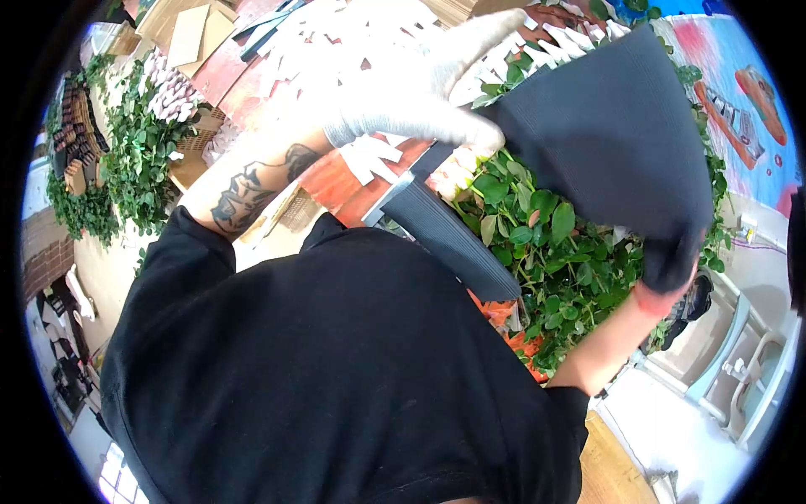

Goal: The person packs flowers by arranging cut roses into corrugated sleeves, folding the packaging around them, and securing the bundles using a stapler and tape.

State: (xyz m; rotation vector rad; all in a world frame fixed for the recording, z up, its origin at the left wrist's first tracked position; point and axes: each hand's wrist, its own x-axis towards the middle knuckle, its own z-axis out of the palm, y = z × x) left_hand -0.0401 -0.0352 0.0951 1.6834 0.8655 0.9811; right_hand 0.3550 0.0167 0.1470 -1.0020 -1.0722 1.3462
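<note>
My left hand (420, 92), in a pale glove with a grey cuff, is spread with thumb and fingers apart above the table. Its lower fingertips come close to pale pink rose heads (454, 173); whether they touch I cannot tell. My right hand (669, 262), in a black glove, is closed on the lower corner of a dark ribbed sheet (609, 126), which is bent and raised over the roses. Green rose leaves (546, 227) and stems spread beneath it. A second dark ribbed panel (449, 235) lies beside the rose heads, close to my chest.
White paper pieces (361, 38) are strewn across the red table (336, 189). Bundles of leafy roses (138, 143) stand at the left. Cardboard pieces (200, 34) lie at the far left. At the right are a painted wall panel (747, 101) and a pale chair (747, 361).
</note>
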